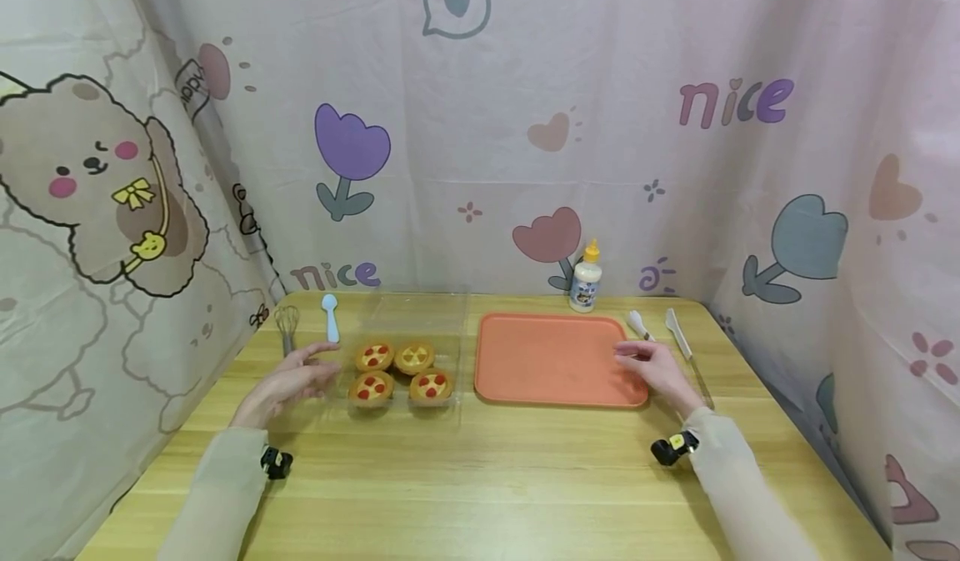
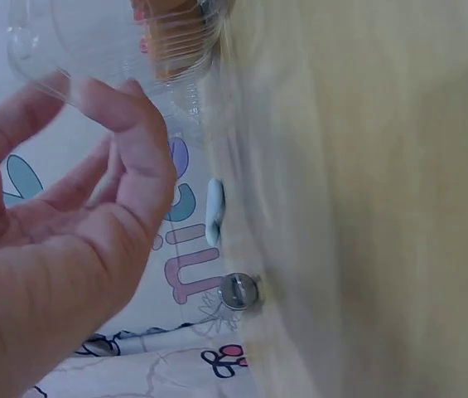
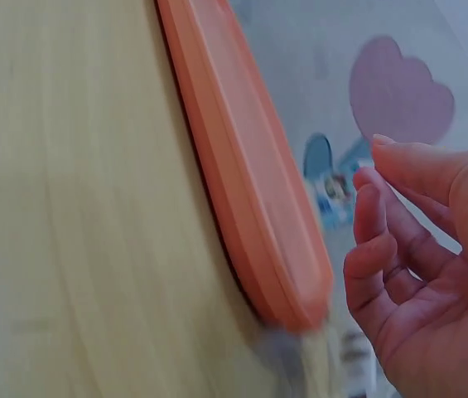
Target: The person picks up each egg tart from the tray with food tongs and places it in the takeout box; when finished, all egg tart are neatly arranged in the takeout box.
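My left hand, its fingers bent and thumb apart, is at the left side of a clear plastic box. In the left wrist view the fingertips overlap the box's corner. Inside sit several small tarts, one of them a red-dotted tart; the box's clear lid leans open behind. My right hand, fingers loosely bent and holding nothing, hovers by the right edge of an orange tray. In the right wrist view, the tray's rim lies left of the fingers.
A whisk and a light blue spoon lie at the back left. A white squeeze bottle with a yellow cap stands behind the tray. White-handled utensils lie to the right. A printed curtain hangs behind the wooden table.
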The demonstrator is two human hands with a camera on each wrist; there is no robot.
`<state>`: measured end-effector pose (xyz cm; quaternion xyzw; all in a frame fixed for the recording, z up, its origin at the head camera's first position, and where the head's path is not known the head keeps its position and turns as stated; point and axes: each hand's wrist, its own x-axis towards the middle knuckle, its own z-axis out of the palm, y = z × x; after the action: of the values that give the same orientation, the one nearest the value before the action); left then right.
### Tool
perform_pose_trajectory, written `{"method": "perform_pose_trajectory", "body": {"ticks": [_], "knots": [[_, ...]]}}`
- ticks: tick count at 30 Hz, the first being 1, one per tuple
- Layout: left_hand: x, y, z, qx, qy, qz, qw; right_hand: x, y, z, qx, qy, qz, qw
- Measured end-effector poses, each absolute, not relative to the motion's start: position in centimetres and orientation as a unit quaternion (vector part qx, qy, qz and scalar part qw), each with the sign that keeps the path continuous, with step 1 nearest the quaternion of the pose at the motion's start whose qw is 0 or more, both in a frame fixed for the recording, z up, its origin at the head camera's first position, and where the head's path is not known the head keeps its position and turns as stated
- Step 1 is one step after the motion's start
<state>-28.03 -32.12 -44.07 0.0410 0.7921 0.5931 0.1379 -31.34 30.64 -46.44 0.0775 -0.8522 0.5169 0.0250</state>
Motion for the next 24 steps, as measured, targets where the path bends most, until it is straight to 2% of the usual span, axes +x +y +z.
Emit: {"method": "perform_pose_trajectory", "body": {"ticks": [6,19,24], "knots": [[-29.1,-31.6,-43.2,0.027,0.805,0.579,0.122,-32.9,27.1,-46.9,0.082,-0.831,0.550,-0.012],[-32.1,-31.2,-42.6,0.024,0.822,0.555,0.126,-34.4,19.8,-46.1,0.127,-0.820,0.552,-0.082],[-33.0,-31.1,-42.9,0.035,0.829,0.548,0.107,-35.2,17.1,-46.1,0.131,-0.801,0.573,-0.111]]}}
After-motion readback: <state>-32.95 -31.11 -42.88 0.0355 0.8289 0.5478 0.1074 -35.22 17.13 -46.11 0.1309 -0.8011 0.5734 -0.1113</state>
